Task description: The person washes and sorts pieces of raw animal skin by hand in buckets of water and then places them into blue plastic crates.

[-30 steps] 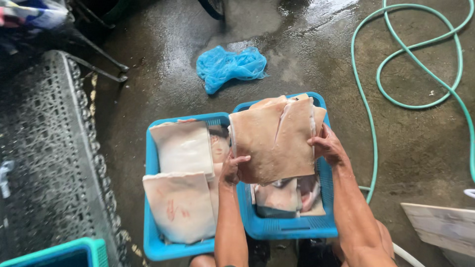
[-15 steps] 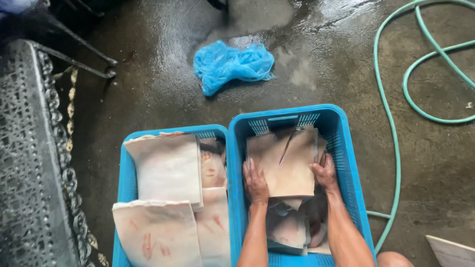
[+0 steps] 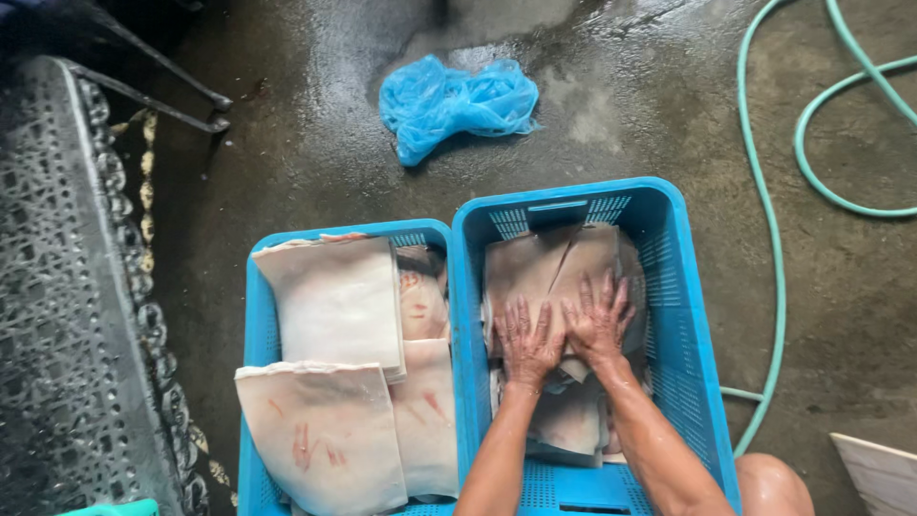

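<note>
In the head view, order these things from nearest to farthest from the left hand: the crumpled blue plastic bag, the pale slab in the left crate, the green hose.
From the left hand:
1. Pale slab, in the left crate beside it.
2. Crumpled blue plastic bag, on the wet floor beyond the crates.
3. Green hose, on the floor past the right crate.

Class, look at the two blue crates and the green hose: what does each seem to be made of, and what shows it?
Right blue crate and left blue crate: likely moulded plastic, with perforated lattice walls and a smooth, even colour. Green hose: probably flexible rubber or vinyl, lying in loose curves with a slight sheen.
</note>
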